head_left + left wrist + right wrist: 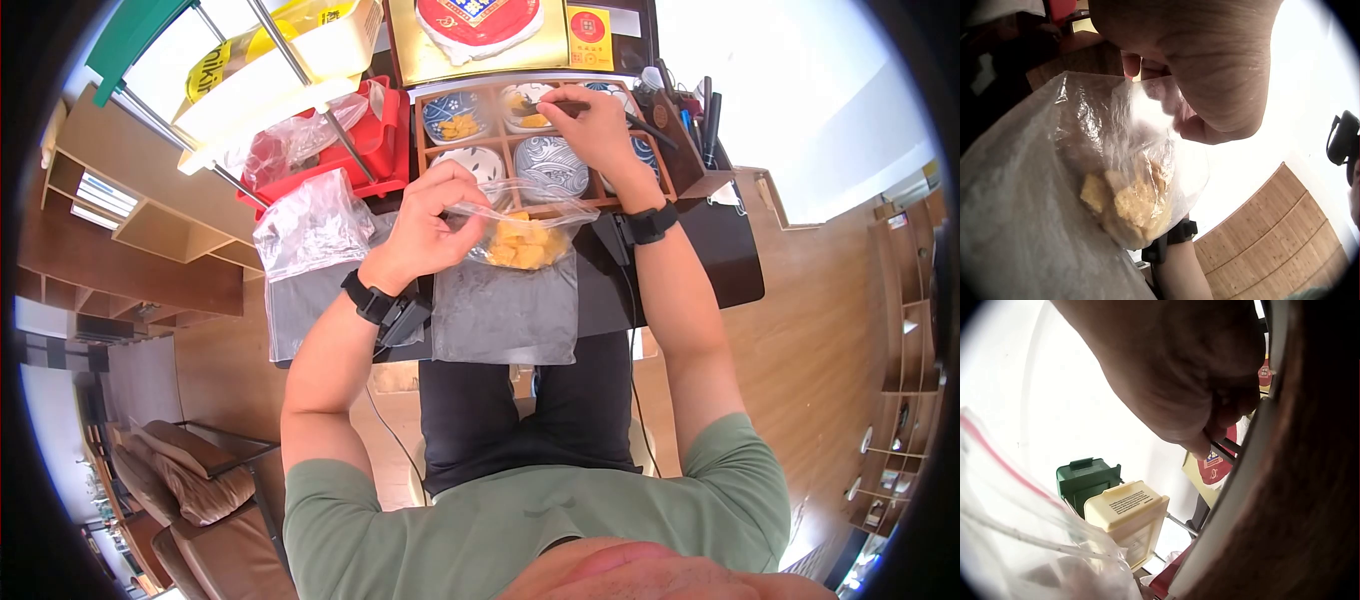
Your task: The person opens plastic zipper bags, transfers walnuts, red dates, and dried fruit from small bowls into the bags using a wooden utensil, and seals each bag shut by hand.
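My left hand [436, 222] pinches the rim of a clear zip bag [470, 212], which hangs over the table's front edge. Yellow chunks [525, 245] lie inside the bag; the left wrist view shows them through the plastic. Over the back of a wooden compartment tray [508, 150], my right hand [598, 135] grips a slim dark two-pronged tool [1225, 450]. Its tips reach into a patterned bowl [515, 98] holding some yellow pieces. To the left, a blue bowl [440, 110] also has yellow pieces in it. A wave-patterned bowl [552, 168] sits in front, partly covered by the bag.
A red basket [385, 145] with plastic bags stands left of the tray, under a cream bin rack [330, 85]. More clear plastic [310, 225] lies at the table's left. A pen holder [690, 145] stands at the right. Behind the tray is a gold box [555, 55].
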### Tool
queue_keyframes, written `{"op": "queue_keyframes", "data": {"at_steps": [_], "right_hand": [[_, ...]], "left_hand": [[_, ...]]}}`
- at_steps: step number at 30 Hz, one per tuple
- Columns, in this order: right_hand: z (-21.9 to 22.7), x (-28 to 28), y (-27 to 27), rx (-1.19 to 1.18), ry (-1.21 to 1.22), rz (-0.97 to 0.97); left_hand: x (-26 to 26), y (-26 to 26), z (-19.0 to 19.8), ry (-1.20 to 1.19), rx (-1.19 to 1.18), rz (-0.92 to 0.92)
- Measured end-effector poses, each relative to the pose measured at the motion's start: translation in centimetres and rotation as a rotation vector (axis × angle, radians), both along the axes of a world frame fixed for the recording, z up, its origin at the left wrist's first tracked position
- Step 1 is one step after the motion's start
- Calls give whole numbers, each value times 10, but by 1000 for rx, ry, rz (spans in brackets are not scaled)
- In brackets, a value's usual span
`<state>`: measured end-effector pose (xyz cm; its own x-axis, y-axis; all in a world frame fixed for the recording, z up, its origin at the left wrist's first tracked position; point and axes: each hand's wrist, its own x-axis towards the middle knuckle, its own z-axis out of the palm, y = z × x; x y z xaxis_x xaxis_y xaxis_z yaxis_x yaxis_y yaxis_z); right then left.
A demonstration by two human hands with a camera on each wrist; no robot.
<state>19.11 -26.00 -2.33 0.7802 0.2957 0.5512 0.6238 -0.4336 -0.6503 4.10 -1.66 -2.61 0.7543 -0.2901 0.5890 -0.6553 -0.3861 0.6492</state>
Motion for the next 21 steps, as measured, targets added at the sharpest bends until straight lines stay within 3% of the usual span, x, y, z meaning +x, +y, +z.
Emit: {"op": "queue_keyframes", "data": {"at_steps": [8, 21], "right_hand": [[2, 0, -2, -11, -215, -54], [10, -5, 0, 30, -117, -127]], "left_hand": [[0, 0, 0, -6, -2, 0], [0, -1, 1, -8, 0, -4]]}}
